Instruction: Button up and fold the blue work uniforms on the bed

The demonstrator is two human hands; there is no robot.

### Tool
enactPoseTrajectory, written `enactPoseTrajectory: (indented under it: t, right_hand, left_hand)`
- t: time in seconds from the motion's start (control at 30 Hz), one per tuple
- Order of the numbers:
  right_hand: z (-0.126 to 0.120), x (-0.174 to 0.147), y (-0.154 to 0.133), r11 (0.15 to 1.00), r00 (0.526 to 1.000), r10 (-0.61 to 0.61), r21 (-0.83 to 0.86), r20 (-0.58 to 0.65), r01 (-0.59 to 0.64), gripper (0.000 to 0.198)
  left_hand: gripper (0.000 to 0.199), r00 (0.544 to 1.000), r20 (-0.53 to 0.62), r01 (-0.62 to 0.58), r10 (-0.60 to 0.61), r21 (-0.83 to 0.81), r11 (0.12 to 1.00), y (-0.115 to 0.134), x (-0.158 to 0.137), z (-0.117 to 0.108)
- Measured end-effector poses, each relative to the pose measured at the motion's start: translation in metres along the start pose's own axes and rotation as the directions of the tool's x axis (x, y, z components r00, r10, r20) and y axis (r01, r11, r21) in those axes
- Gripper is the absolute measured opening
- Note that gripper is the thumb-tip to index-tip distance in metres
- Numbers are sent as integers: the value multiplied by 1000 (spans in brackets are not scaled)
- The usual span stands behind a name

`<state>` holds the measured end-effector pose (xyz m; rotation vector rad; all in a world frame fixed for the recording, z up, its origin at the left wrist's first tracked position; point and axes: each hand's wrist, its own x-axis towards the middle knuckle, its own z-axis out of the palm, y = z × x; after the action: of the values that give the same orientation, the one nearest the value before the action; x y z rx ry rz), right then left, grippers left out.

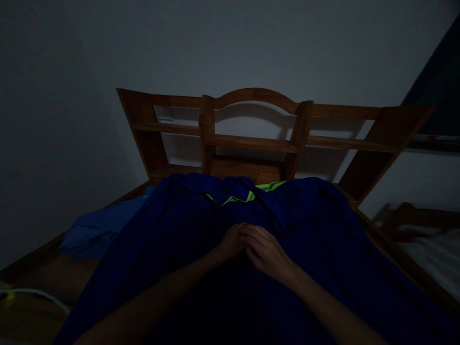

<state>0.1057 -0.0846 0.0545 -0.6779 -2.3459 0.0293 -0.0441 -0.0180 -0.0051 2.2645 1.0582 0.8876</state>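
Observation:
A large dark blue garment (pixel 309 230) with yellow-green and grey stripes (pixel 271 186) lies spread out in front of me, its far end at the wooden headboard. Over its middle, my left hand (pixel 233 239) and my right hand (pixel 264 249) meet at the fingertips. The fingers of both are bent and closed together. My right hand's fingers partly cover those of my left. Whatever is between them is hidden, and the dim light makes it hard to tell whether they pinch the cloth.
A wooden headboard (pixel 251 143) with open shelves stands against the pale wall (pixel 230 43). Lighter blue cloth (pixel 97 230) lies at the left. A pale cable (pixel 39 292) curves at the lower left. Another wooden frame (pixel 424 215) stands at the right.

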Motion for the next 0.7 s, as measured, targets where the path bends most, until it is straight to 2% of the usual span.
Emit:
enactPoseTrajectory:
  t: [0.13, 0.27, 0.4, 0.57, 0.7]
  right_hand:
    - [2, 2, -6, 999, 1000, -1, 46, -28, 2, 35]
    - [2, 1, -10, 997, 999, 37, 75, -34, -34, 36]
    - [2, 1, -9, 995, 996, 83, 48, -26, -82, 42]
    - [4, 0, -5, 986, 983, 167, -2, -72, -168, 45]
    - [6, -1, -6, 991, 988, 133, 1, -75, -133, 43]
  left_hand:
    - [34, 999, 0, -44, 44, -31, 999, -3, -4, -1]
    - [38, 1000, -8, -21, 21, 2, 1000, 2, -7, -5]
    - [32, 999, 19, -28, 29, -57, 998, 5, 0, -6]
    - [24, 995, 83, 58, -63, 59, 997, -2, 11, 0]
    - [29, 999, 46, -10, 15, -109, 994, -1, 7, -3]
